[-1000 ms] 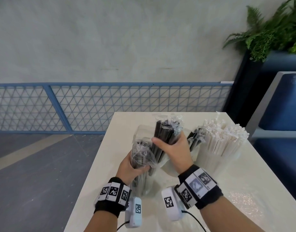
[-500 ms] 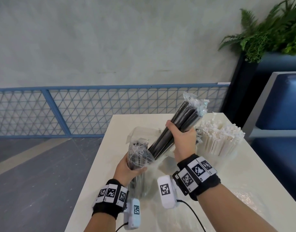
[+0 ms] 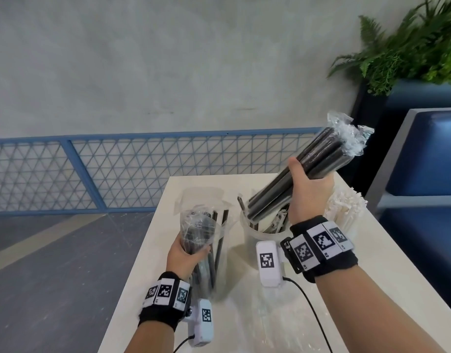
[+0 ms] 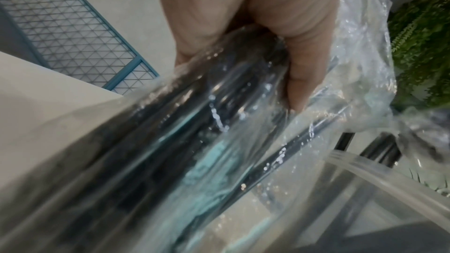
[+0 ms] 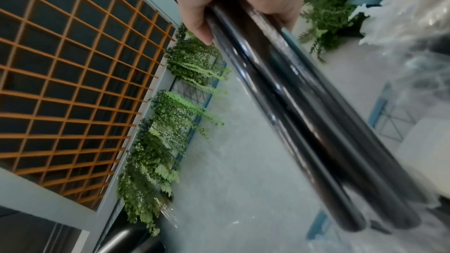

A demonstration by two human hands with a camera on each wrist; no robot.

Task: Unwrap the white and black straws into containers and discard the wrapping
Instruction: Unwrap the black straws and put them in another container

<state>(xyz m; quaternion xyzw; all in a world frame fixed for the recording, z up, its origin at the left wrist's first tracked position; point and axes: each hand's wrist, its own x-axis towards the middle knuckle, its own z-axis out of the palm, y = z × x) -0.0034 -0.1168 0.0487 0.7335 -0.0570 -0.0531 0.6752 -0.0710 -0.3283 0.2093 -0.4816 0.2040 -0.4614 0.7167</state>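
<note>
Fingers of the right hand clench light, stiff, slick black straws mid-bundle, while the left hand grips crinkly clear plastic wrapping.

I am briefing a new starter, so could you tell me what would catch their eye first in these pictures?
First, the bundle of black straws raised in the right hand, tilted over the round clear container. Next, the left hand gripping a crinkled clear wrapping with black straws inside. At the table's right edge stands a mass of white straws.
</note>
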